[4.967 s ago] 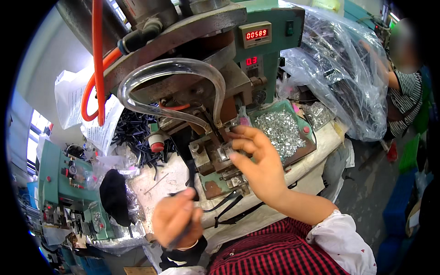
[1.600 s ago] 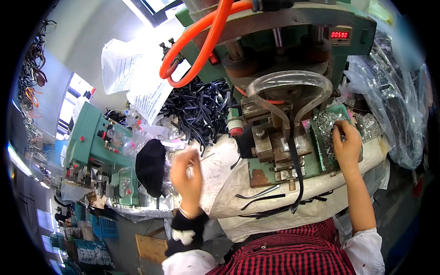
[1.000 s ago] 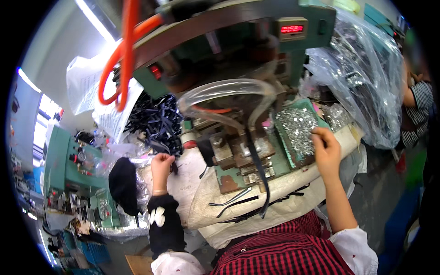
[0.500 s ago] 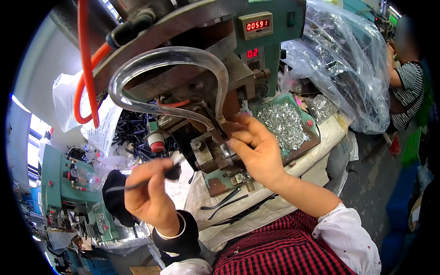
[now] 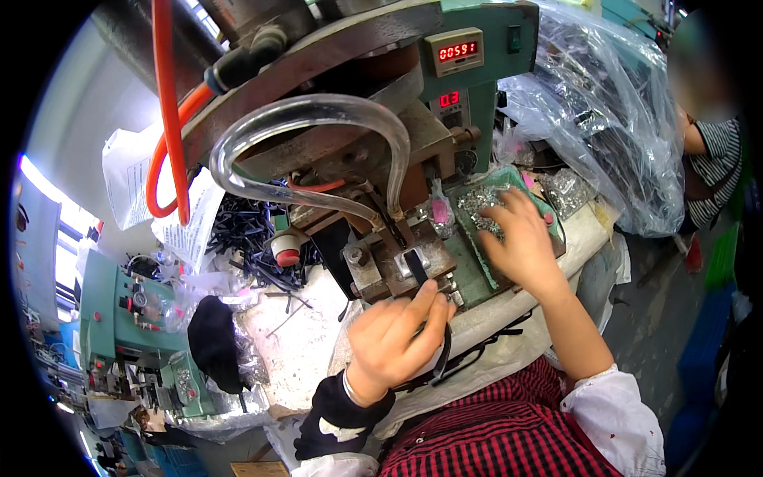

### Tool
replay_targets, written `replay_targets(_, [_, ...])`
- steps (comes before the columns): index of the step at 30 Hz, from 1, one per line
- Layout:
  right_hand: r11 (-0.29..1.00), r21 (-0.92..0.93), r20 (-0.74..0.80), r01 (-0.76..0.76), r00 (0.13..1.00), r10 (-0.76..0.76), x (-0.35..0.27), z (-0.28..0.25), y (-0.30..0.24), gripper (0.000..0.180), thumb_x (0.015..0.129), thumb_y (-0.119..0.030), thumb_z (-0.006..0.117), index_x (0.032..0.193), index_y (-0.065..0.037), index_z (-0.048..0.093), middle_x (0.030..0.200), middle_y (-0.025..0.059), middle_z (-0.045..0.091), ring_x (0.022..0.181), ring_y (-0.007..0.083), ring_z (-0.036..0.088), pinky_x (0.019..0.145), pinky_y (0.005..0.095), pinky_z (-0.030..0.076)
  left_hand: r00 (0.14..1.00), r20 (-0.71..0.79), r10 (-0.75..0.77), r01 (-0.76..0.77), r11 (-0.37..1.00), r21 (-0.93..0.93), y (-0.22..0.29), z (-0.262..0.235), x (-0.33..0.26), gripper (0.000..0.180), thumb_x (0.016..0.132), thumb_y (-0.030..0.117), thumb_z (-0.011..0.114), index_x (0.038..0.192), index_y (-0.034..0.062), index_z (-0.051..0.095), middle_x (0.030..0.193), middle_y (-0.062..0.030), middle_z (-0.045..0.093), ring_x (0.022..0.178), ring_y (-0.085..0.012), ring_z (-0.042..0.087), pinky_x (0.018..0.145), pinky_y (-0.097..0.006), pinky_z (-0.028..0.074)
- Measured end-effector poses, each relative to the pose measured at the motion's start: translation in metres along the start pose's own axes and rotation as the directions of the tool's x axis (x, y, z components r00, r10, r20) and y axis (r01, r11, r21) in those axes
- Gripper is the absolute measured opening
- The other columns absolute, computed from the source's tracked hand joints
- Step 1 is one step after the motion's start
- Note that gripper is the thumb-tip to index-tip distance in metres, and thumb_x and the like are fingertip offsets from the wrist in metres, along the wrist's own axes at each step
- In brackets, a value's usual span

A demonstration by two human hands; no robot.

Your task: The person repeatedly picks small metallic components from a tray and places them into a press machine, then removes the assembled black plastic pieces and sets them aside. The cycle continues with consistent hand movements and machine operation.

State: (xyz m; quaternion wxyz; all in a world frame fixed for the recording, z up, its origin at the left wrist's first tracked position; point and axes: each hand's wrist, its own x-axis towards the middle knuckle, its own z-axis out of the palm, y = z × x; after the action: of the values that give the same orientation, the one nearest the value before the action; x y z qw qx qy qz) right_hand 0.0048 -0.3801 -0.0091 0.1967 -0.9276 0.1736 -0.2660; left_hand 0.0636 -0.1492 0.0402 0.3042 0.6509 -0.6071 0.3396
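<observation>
My left hand (image 5: 401, 340) pinches a black strip shaped like a glasses temple (image 5: 416, 267) between thumb and fingers. The far end of the strip lies on the small bright metal seat of the press fixture (image 5: 381, 270), and its curved end hangs down past my fingers. My right hand (image 5: 520, 245) reaches over the green tray (image 5: 474, 258), fingers spread, with the fingertips at the small silver metal pieces (image 5: 479, 200). Below the tray, more black temples (image 5: 485, 350) lie on the pale cloth, partly hidden by my left hand.
A clear hose (image 5: 314, 107) loops in front of the press, beside an orange air hose (image 5: 161, 103). A red button (image 5: 286, 253) stands left of the fixture, by a heap of black pieces (image 5: 246, 230). Clear plastic sheeting (image 5: 596, 119) fills the right; a person (image 5: 711, 151) is beyond it.
My left hand has moved right, bringing the black temple from beside the press onto the fixture. My right hand has left the fixture for the tray, its fingers now spread.
</observation>
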Motion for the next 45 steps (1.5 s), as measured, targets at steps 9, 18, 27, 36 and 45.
replay_targets(9, [0.982,-0.002,-0.185,0.19,0.965,-0.187,-0.016,0.035,0.05,0.014,0.077,-0.014,0.077,0.089,-0.011,0.07,0.128,0.0149,0.062,0.132,0.0348,0.052,0.09,0.0476,0.049,0.999,-0.012,-0.051,0.051,0.999,-0.014,0.003,0.008,-0.003,0.026,0.073,-0.001,0.081,0.097,0.0038,0.072,0.099,-0.0169,0.073,0.064,-0.0185,0.065,0.05,-0.026,0.045])
replay_targets(18, [0.965,-0.123,-0.177,0.232,0.952,-0.252,0.004,0.037,0.038,0.014,0.079,-0.008,0.073,0.089,-0.002,0.066,0.114,0.0162,0.068,0.118,0.0354,0.061,0.087,0.0452,0.052,0.823,-0.242,-0.514,0.522,0.852,-0.033,0.045,-0.057,-0.053,0.019,0.081,-0.014,0.068,0.092,0.0001,0.074,0.098,-0.0185,0.071,0.079,-0.0228,0.068,0.066,-0.028,0.057])
replay_targets(27, [0.974,-0.094,-0.303,0.206,0.926,-0.225,0.011,0.028,0.025,0.01,0.08,-0.011,0.067,0.084,-0.005,0.06,0.081,0.0117,0.061,0.083,0.0338,0.061,0.065,0.0466,0.047,0.667,0.171,-0.725,0.454,0.578,0.678,-0.136,-0.105,-0.159,0.014,0.071,0.002,0.072,0.084,0.0076,0.072,0.089,-0.0091,0.063,0.085,-0.0315,0.062,0.072,-0.042,0.051])
replay_targets(36, [0.448,0.867,-0.023,-0.221,0.879,0.477,-0.035,0.01,0.057,0.008,0.092,-0.004,0.069,0.099,-0.002,0.066,0.089,0.0025,0.07,0.084,0.0076,0.064,0.073,0.0239,0.048,0.665,0.04,-0.746,0.659,0.61,0.44,-0.148,-0.054,-0.22,0.015,0.08,0.004,0.069,0.095,0.0066,0.069,0.082,-0.0094,0.066,0.071,-0.0277,0.064,0.064,-0.037,0.05])
replay_targets(45, [0.318,0.936,0.052,-0.154,0.95,0.308,0.0,0.036,0.01,0.016,0.091,-0.001,0.07,0.106,-0.001,0.065,0.096,0.0026,0.069,0.088,0.0076,0.063,0.079,0.0222,0.049,0.309,-0.092,-0.947,0.854,0.318,-0.412,-0.087,-0.039,-0.145,0.01,0.102,0.009,0.062,0.106,0.0008,0.066,0.077,0.0011,0.06,0.061,-0.0031,0.051,0.053,-0.02,0.038])
